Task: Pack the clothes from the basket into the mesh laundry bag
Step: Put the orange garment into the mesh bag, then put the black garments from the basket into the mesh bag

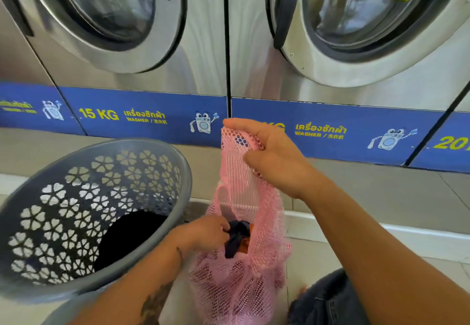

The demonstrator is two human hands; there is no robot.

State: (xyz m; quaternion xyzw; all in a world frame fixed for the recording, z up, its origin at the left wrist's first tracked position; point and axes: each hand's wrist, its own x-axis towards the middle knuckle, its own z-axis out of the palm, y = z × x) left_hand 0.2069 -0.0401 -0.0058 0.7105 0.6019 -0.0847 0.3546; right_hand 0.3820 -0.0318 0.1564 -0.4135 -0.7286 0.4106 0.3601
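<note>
While the right hand (269,154) pinches the top rim of the pink mesh laundry bag (241,268) and holds it up, the left hand (203,234) grips a dark navy garment (237,235) at the bag's opening. Just left of the bag, the tilted grey plastic basket with flower-shaped cut-outs (84,212) holds more dark clothing (127,238) at its bottom, before two steel washing machines (203,52).
</note>
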